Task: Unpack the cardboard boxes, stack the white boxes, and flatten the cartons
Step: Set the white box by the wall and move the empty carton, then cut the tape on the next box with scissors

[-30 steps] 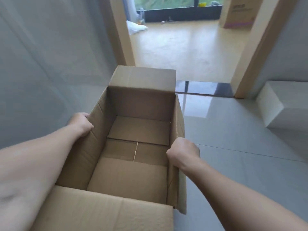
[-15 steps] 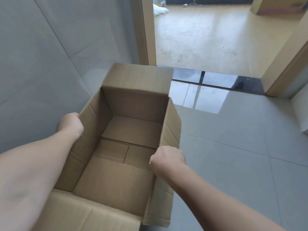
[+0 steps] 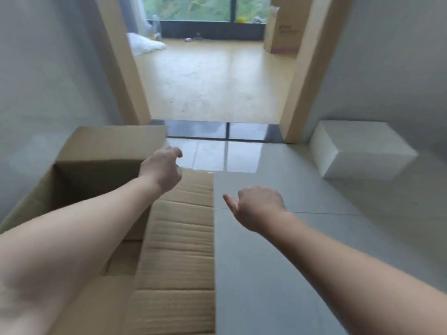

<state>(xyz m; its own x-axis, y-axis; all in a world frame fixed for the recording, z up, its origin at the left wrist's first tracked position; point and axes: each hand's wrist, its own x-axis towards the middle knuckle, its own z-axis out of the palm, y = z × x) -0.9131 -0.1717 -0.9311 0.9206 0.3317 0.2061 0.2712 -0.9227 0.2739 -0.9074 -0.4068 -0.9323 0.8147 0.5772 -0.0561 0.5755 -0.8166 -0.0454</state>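
The grey tiled floor [image 3: 302, 250] carried an open brown carton [image 3: 176, 238] at the left, against the wall, its right flap folded outward. A white box [image 3: 362, 153] lay on the tiles well apart to the right, near the door frame [image 3: 304, 76].

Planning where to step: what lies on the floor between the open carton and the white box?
In the head view, only bare grey floor tile lies between the carton and the white box.
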